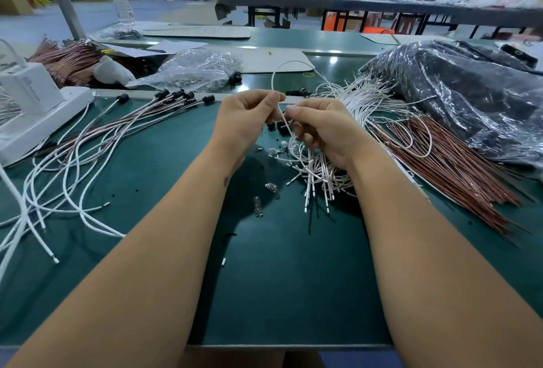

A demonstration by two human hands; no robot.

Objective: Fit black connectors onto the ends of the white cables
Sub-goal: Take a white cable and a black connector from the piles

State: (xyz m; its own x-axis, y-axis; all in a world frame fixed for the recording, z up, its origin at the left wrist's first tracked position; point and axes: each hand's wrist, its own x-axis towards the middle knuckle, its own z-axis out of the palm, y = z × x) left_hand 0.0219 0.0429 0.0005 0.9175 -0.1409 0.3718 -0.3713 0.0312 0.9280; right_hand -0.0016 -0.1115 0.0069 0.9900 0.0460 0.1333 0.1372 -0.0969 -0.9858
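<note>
1. Head view, hands: my left hand [246, 116] pinches a single white cable [282, 116] between thumb and forefinger, near the top of its straight run. My right hand [320, 129] has its fingers [293, 112] curled round the same cable just below. Neither hand is released.

2. Head view, cable position: the held cable arcs up and away over the desk [279, 279], then drops back into the loose white bundle [352, 94] to my right. More white cable ends [317, 182] fan out under my right wrist.

3. Head view, connectors: a few loose black connectors [283, 128] lie on the desk directly under my hands. Whether one is already in my grasp, I cannot tell. Finished cables with connectors [182, 96] lie to my left.

4. Handling judgement: the cable looks light, thin and floppy, so it will likely buckle if pushed from far back. Hold it close to the tip.

5. Handling judgement: the connector looks small, rigid and easy to drop. Pinch it by its sides, leaving the opening free.
</note>
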